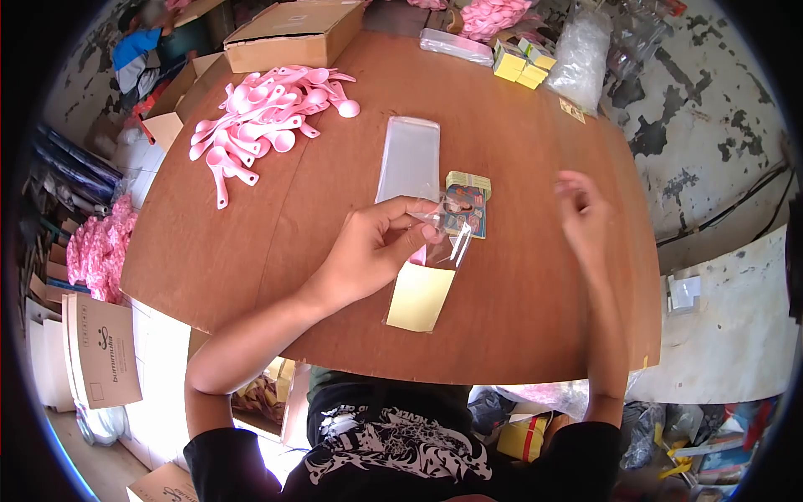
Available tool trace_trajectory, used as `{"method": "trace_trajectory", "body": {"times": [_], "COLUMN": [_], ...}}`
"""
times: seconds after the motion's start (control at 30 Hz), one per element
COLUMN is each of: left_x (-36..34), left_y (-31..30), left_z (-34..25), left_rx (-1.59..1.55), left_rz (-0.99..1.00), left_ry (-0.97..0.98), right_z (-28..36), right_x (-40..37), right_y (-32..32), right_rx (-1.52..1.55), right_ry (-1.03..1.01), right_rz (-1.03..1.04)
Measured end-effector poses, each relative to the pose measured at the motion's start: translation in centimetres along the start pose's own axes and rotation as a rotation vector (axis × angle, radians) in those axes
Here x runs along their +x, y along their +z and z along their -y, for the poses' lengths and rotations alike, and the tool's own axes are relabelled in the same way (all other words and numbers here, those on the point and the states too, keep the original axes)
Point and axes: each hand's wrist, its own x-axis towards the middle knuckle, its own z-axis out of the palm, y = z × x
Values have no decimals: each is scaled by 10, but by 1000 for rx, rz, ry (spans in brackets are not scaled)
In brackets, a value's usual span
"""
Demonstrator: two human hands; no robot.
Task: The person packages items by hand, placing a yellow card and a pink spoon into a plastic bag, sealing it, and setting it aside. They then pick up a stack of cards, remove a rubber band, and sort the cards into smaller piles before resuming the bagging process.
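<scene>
My left hand [381, 243] pinches the upper end of a clear plastic bag [460, 243] over the middle of the table. Inside the bag is a pale yellow card [421, 297], and a bit of something pink shows above it. Just beyond my fingers lies a small stack of printed cards [468, 205], partly behind the bag. A pile of flat clear bags [410, 159] rests beside the cards. My right hand [583, 213] is away to the right above the table, touching nothing I can see. Its fingers are bent and blurred by motion.
Pink measuring spoons [268, 113] are heaped at the table's far left, near a cardboard box [293, 35]. Yellow card stacks [524, 63] and a bulky clear plastic bundle [579, 58] stand at the far right. Another person [138, 54] is at the upper left.
</scene>
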Motion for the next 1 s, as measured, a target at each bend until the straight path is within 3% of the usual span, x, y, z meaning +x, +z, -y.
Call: {"method": "trace_trajectory", "body": {"times": [0.03, 0.1, 0.17, 0.3, 0.37, 0.5, 0.73, 0.93, 1.0], "left_x": [1, 1, 2, 2, 2, 4, 6, 7, 7], "left_y": [0, 1, -1, -3, -8, -11, -12, -15, -17], "left_z": [0, 3, 7, 4, 8, 10, 17, 19, 18], "left_rx": [5, 40, 15, -107, -97, -138, -158, -127, -91], "left_rz": [7, -44, -39, -31, -26, 3, 4, -21, 24], "left_ry": [-4, 2, 12, 18, -17, -142, -198, -117, -87], "right_z": [13, 60, 76, 90, 84, 73, 62, 50, 50], "right_x": [-8, -31, -47, -58, -61, -60, -56, -53, -52], "right_y": [7, 21, 37, 60, 68, 69, 73, 71, 70], "right_rx": [215, 594, 727, 861, 886, 949, 1009, 1040, 971], "right_ry": [-73, 103, 208, 278, 223, 230, 317, 204, 50], "right_rz": [188, 572, 770, 767, 586, 543, 512, 520, 514]}}
